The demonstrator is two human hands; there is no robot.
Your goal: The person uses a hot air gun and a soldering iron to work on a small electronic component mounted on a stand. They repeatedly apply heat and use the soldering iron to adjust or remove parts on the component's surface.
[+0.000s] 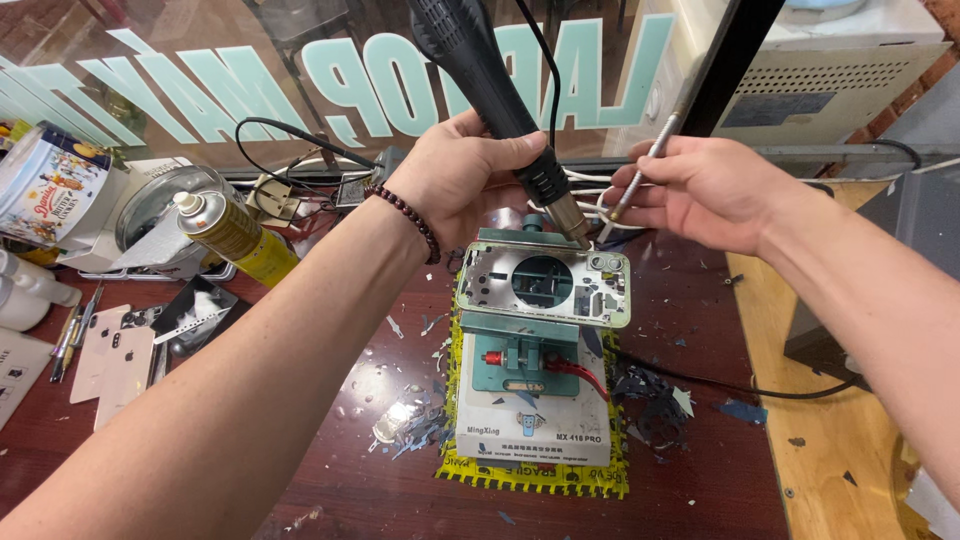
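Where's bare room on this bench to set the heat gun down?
Most room: the light wooden board on the right, bare apart from a black cable and a few chips. A smaller dark patch lies near the front edge, left of the yellow mat, with some scattered debris. Crowded: the far left, with phone backs, spray can, bottles, and the clamp stand.

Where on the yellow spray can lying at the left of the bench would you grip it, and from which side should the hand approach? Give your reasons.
Grip the yellow spray can around the middle of its round body, coming from above. It lies tilted, with its white nozzle up and to the left, so the body's upper side is exposed. Avoid the nozzle end: it is narrow and could be pressed. The left forearm crosses close by on its right.
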